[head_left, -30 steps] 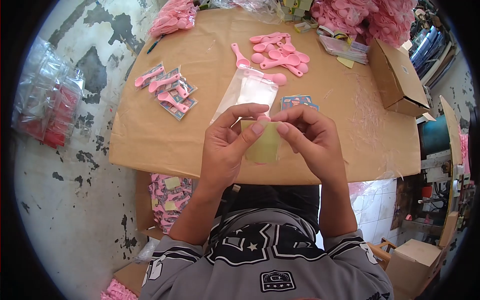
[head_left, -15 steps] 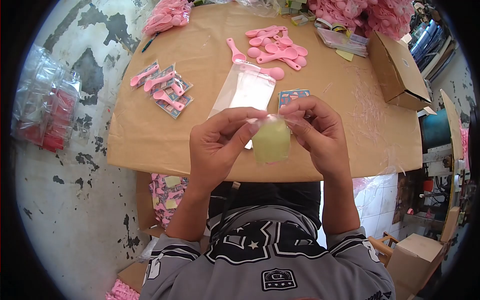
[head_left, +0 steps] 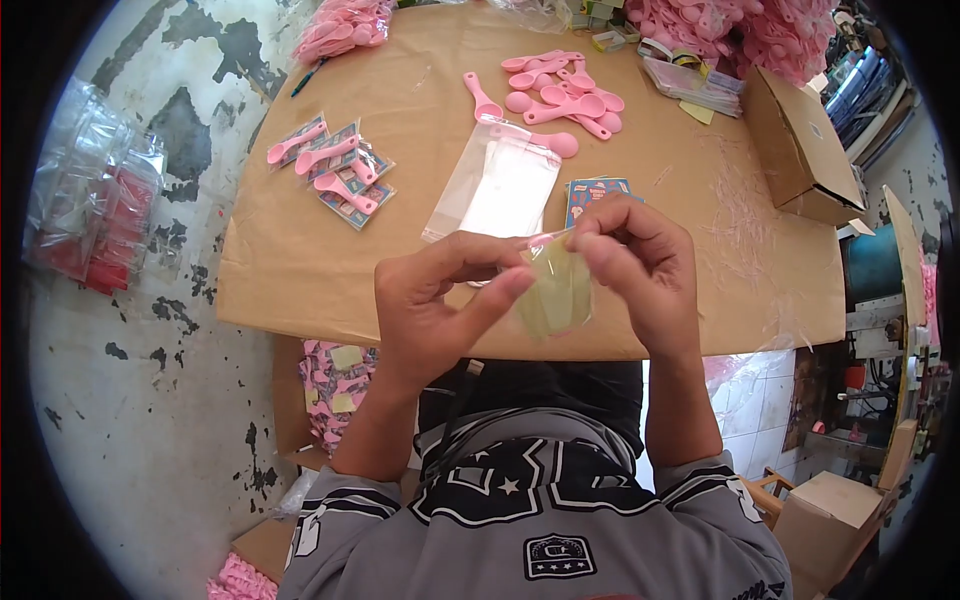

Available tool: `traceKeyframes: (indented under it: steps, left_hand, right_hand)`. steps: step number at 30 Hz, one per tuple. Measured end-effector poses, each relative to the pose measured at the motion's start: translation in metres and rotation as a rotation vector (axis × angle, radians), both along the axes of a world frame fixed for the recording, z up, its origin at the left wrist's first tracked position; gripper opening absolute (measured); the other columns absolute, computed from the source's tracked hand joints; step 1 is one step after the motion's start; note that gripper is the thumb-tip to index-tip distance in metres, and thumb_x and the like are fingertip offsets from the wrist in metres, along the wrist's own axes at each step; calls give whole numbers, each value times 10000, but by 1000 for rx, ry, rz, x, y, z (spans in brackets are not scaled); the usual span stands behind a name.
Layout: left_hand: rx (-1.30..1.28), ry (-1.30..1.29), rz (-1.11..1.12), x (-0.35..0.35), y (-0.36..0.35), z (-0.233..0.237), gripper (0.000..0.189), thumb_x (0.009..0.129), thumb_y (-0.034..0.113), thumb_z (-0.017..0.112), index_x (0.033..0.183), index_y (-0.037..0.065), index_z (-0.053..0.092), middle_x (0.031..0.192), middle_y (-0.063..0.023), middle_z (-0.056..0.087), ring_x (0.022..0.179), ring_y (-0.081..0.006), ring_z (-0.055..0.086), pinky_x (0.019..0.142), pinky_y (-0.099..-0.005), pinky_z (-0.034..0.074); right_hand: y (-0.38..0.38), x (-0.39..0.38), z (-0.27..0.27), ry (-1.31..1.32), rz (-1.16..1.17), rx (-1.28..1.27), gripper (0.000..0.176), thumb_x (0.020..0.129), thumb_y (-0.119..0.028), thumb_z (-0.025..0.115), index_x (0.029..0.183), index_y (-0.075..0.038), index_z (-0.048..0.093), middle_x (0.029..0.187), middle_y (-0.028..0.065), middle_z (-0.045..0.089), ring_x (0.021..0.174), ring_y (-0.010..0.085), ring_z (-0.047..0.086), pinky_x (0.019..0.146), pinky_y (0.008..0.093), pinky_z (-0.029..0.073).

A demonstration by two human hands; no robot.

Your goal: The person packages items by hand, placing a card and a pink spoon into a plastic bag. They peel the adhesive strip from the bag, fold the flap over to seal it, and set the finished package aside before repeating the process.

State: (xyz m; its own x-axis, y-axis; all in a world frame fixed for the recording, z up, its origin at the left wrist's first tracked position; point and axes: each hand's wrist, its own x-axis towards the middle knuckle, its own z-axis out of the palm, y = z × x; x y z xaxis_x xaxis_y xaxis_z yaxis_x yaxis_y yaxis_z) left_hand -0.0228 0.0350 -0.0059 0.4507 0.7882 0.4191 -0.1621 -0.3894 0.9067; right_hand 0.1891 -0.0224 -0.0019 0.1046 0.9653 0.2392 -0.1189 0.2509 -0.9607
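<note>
Nearest: L hand point(head_left: 450, 295) & R hand point(head_left: 648, 270) up over table's near edge, clear packet point(head_left: 560, 290) w/ yellow-green backing between them, bit of pink at its top. R thumb + index look pinched on top R corner (thumb blurry). L thumb + index at upper L edge, approx. tip to tip; can't tell if clamped. Packet prob. light, film slick & crinkly, backing bendy; best hold = top corners, gentle so film doesn't tear. Beyond, on brown-covered table point(head_left: 330, 270): flat clear bags point(head_left: 515, 190), blue printed cards point(head_left: 600, 187) near R hand, packed spoons point(head_left: 330, 153) off L. Further: loose pink spoons point(head_left: 592, 104). Far R: big spoon bags point(head_left: 690, 30).
</note>
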Motion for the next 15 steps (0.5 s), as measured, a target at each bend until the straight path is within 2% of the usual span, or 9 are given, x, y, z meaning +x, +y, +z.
traceKeyframes:
  steps: [2, 6, 7, 8, 10, 12, 13, 15]
  left_hand:
    - [-84, -42, 15, 0, 1, -4, 242, 935, -61, 703, 1177, -66, 684, 1061, -166, 771, 966, -155, 735, 827, -263, 590]
    - [-237, -174, -98, 1, 2, -3, 539, 931, -49, 726, 1426, -43, 513, 1204, -214, 738, 1021, -174, 727, 846, -254, 586]
    - [-209, -137, -190, -2, 5, -3, 678, 934, -51, 720, 1526, -15, 391, 1291, -236, 699, 1076, -185, 714, 854, -252, 587]
    - [-240, -137, -189, 0, 2, -9, 567, 933, -46, 721, 1458, -9, 510, 1336, -194, 688, 1108, -181, 706, 861, -267, 595]
    - [-93, 80, -174, -7, 5, -10, 454, 912, -71, 731, 1346, -45, 599, 1195, -187, 744, 1101, -216, 726, 915, -301, 583]
    - [7, 126, -119, -10, 5, -6, 363, 902, -79, 736, 1256, -43, 663, 1155, -160, 758, 1099, -218, 728, 938, -312, 578]
    - [58, 147, -93, -11, 6, -5, 319, 898, -83, 739, 1211, -42, 695, 1136, -147, 765, 1099, -219, 729, 950, -318, 576]
    - [279, 196, 97, -24, 22, 1, 275, 901, -71, 729, 1170, -12, 730, 1154, -121, 771, 1098, -205, 734, 929, -316, 591]
  right_hand:
    - [1, -4, 2, -89, -14, -29, 157, 959, -9, 703, 1113, 2, 677, 875, -26, 607, 774, 13, 528, 658, 167, 406]
    - [2, -14, 7, 8, -51, 17, 338, 938, 31, 723, 1254, -6, 609, 954, -10, 615, 832, 24, 567, 700, 171, 453]
    - [1, -13, 6, -7, -35, 24, 360, 938, 32, 723, 1273, -9, 597, 966, -6, 615, 844, 27, 576, 710, 173, 462]
    - [-1, -12, 6, -22, -19, 31, 383, 938, 34, 723, 1291, -13, 585, 977, -3, 616, 856, 30, 584, 721, 174, 470]
    - [-5, -10, 7, -75, -33, 61, 352, 939, 48, 716, 1268, -3, 602, 1008, 32, 664, 888, 50, 635, 743, 180, 484]
    - [-9, -5, 9, -143, -104, 97, 329, 941, 59, 707, 1251, 5, 613, 1027, 56, 688, 892, 66, 659, 752, 191, 495]
    - [-10, -2, 12, -186, -231, 149, 275, 948, 76, 688, 1212, 20, 634, 1038, 84, 709, 897, 87, 683, 745, 203, 497]
    - [-11, 12, 15, -194, -425, 240, 217, 976, 28, 673, 1191, 28, 648, 1029, 90, 711, 890, 104, 677, 732, 208, 485]
